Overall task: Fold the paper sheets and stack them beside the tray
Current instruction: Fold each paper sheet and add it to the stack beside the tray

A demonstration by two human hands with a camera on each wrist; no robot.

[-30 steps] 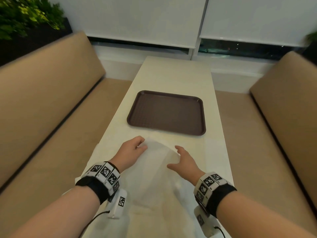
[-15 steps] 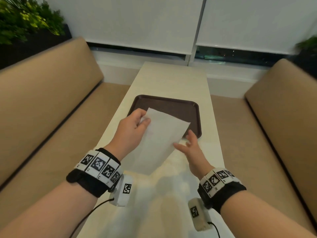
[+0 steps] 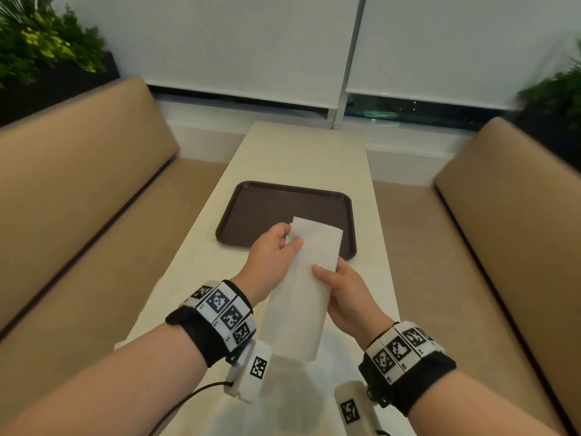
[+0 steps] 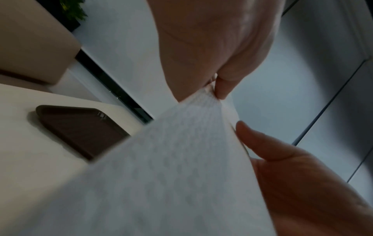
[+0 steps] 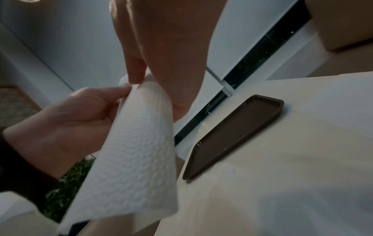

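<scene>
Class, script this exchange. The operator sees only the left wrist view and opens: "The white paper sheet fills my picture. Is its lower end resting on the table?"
Observer: No. In the head view the white embossed paper sheet is held clear of the cream table, and its lower end hangs free.
Operator: Where along the sheet does the right hand hold it?
Observer: The right hand grips the right edge about midway, thumb on the front.
Operator: Are any sheets left?
Observer: Yes. The right wrist view shows more white sheets lying flat on the table, on the near side of the dark brown plastic tray.
</scene>
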